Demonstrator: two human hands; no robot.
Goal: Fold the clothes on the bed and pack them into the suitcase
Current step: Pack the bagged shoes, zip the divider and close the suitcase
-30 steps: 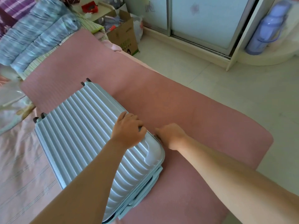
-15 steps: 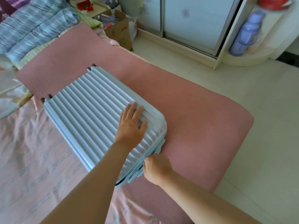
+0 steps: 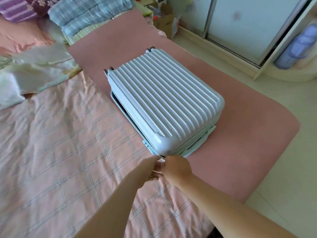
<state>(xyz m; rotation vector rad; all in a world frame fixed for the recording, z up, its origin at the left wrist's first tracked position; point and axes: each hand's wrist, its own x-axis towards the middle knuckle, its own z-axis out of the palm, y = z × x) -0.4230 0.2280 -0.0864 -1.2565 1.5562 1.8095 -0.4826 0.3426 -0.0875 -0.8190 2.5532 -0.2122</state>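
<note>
A pale blue ribbed suitcase [image 3: 164, 100] lies flat on the pink mat [image 3: 240, 134] of the bed, lid down, with a dark gap still showing along its left seam. Both my hands meet at its near corner. My left hand [image 3: 151, 169] pinches at the seam there, fingertips against the corner. My right hand [image 3: 178, 168] is curled beside it and pinches what looks like the small zipper pull; the pull itself is mostly hidden between the fingers. No clothes lie loose near the suitcase.
A crumpled pale cloth [image 3: 37, 71] lies on the checked pink sheet [image 3: 68, 152] at the left. Folded blue bedding [image 3: 89, 14] and pillows sit at the bed's head. A cardboard box [image 3: 164, 23] stands on the floor beyond, and sliding doors [image 3: 240, 23] at the right.
My left hand came off the suitcase lid and dropped to the near corner. My right hand slid along the seam to that same corner. The view shifted left.
</note>
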